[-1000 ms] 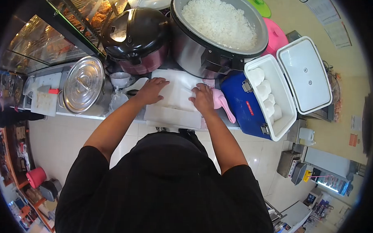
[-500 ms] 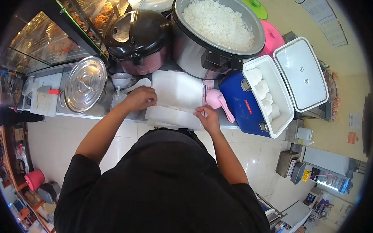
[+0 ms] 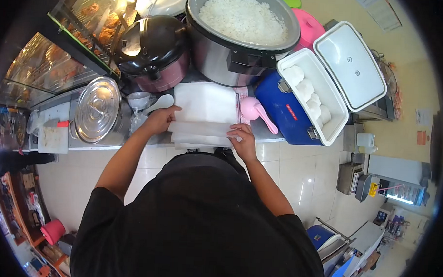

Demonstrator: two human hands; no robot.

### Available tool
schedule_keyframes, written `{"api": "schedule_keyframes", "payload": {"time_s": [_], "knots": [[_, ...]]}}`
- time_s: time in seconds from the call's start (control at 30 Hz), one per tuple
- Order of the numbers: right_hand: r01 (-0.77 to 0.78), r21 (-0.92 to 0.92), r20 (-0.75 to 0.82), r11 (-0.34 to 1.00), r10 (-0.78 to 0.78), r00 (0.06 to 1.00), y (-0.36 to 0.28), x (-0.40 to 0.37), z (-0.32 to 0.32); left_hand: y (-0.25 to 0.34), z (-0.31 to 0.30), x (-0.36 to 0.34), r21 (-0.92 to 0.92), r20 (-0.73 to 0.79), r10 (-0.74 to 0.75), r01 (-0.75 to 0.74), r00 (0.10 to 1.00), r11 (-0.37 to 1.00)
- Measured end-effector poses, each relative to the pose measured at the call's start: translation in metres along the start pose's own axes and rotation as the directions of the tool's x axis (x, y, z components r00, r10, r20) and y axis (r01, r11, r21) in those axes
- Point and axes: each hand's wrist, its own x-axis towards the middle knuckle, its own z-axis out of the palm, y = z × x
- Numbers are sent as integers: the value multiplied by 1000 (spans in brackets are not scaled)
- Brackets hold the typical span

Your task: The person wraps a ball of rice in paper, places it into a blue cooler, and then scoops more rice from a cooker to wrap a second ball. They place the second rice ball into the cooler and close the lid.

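Observation:
White paper sheets (image 3: 205, 103) lie stacked at the counter's front edge, the near part folded or lifted in layers. My left hand (image 3: 161, 120) pinches the left edge of the paper, fingers closed. At the right edge, my right hand (image 3: 243, 140) holds the folded paper between thumb and fingers. A white spoon (image 3: 162, 102) lies just beyond my left hand. The pink scoop (image 3: 253, 109) rests to the right of the paper, near my right hand.
Behind the paper stand a large open rice pot (image 3: 217, 60) and a closed dark cooker (image 3: 158, 63). An open blue cooler (image 3: 286, 111) holds white wrapped bundles at right. A lidded steel pot (image 3: 98, 110) is at left, near a glass food display (image 3: 38, 66).
The near paper layer has risen into a wider fold between my hands. The view has shifted, with the cooler and rice pot appearing higher and further left.

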Motion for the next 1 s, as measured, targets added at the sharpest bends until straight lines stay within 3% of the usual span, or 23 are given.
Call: {"api": "schedule_keyframes", "payload": {"time_s": [0.1,0.2,0.23,0.3,0.4,0.6,0.7,0.8,0.9,1.0], "knots": [[-18,22,4,1000,17,1000,-3,1,-3,-13,-16,7,66,-16,40,-39,999,997],[-79,56,-12,995,80,997,-8,0,-1,-3,-12,41,169,-320,363,-324,875,931],[-82,59,-17,995,83,996,-8,0,0,26,-9,43,-58,-164,258,-270,952,961],[-87,61,-21,994,88,996,-8,-2,2,57,14,50,55,121,370,-378,921,924],[-113,92,-15,989,115,993,-7,-2,1,73,37,48,272,499,212,-385,840,882],[-242,88,-132,966,252,959,-17,15,-2,53,54,27,200,298,299,-365,907,909],[-128,-41,-72,991,124,990,19,18,6,55,62,16,271,221,302,-356,927,894],[-138,14,-86,990,139,987,27,18,8,55,72,2,344,160,373,-406,914,847],[-191,86,-104,978,200,974,24,15,8,55,80,-10,473,157,357,-387,921,791],[-312,98,-85,945,320,944,19,8,6,48,95,-17,548,52,403,-363,914,754]]}}
